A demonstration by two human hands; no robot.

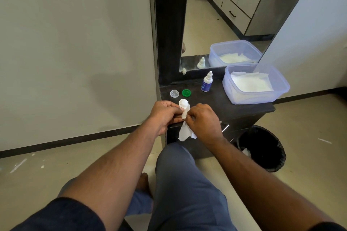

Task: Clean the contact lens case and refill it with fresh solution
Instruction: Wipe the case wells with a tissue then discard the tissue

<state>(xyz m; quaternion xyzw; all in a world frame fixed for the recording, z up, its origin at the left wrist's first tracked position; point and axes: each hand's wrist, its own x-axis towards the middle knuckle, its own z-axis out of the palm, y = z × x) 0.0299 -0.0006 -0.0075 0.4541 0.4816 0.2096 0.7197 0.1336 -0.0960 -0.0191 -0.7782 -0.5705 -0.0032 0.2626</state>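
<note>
My left hand (163,114) pinches the white contact lens case (183,103) above the near edge of the dark vanity top (216,99). My right hand (203,120) presses a white tissue (185,129) against the case's nearer well; the rest of the tissue hangs down below my hands. Two loose caps lie on the top just beyond: a clear one (174,93) and a green one (186,93). A small white solution bottle with a blue label (207,82) stands upright, capped, farther back.
A translucent blue plastic box (281,90) holding tissues sits at the right of the vanity top. A mirror (225,15) rises behind it. A black-lined bin (262,148) stands on the floor at the right. My knee (178,155) is below the vanity.
</note>
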